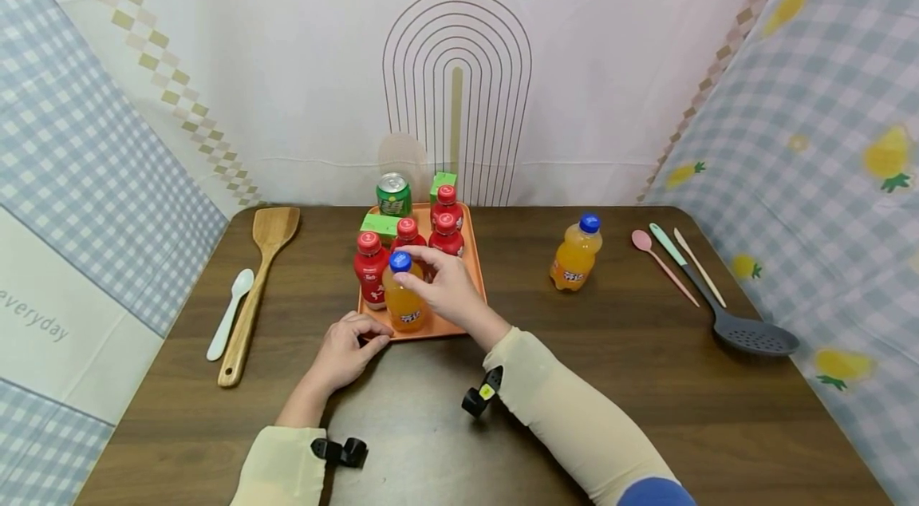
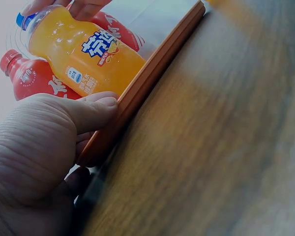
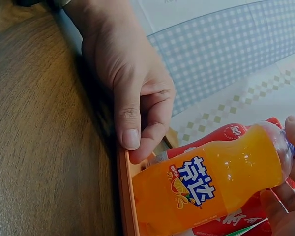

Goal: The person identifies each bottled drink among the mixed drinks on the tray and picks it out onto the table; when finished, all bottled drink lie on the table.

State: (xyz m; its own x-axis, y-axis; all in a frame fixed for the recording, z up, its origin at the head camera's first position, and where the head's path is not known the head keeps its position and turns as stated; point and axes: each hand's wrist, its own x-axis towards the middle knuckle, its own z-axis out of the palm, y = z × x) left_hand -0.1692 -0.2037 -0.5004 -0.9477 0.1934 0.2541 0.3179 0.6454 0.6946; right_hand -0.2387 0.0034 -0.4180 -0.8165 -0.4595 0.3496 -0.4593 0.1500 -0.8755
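Note:
My right hand (image 1: 454, 290) holds a bottle of orange soda (image 1: 406, 308) near its blue cap, thumb on one side and fingers on the other. That bottle stands upright at the front of an orange tray (image 1: 475, 270). At the tray's front left corner, my left hand (image 1: 343, 354) pinches the rim, the thumb on top of the edge in the left wrist view. Several red bottles (image 1: 370, 270) stand behind and beside the soda. Further back are a green can (image 1: 393, 196) and two green cartons, one lying (image 1: 380, 225) and one upright (image 1: 443, 182).
A second orange soda bottle (image 1: 576, 254) stands right of the tray. On the left lie a wooden turner (image 1: 266, 266) and a white spoon (image 1: 231, 314). A pink spoon (image 1: 664, 266), a dark slotted turner (image 1: 754, 334) and a thin cream-coloured utensil (image 1: 700, 266) lie at right.

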